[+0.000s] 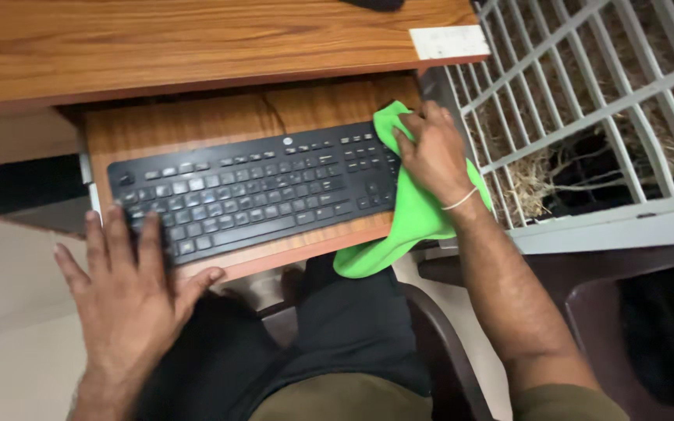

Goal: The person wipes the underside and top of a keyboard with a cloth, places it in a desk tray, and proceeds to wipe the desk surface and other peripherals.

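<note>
Head view: black keyboard lies on a pull-out wooden tray under a wooden desk top. The left hand rests flat with fingers spread on the keyboard's near left corner, gripping nothing. The right hand presses a green cloth against the keyboard's right end, and the cloth hangs over the tray's near edge. A white grille stands at the right. The person's dark-clothed lap fills the near middle, on a brown chair.
</note>
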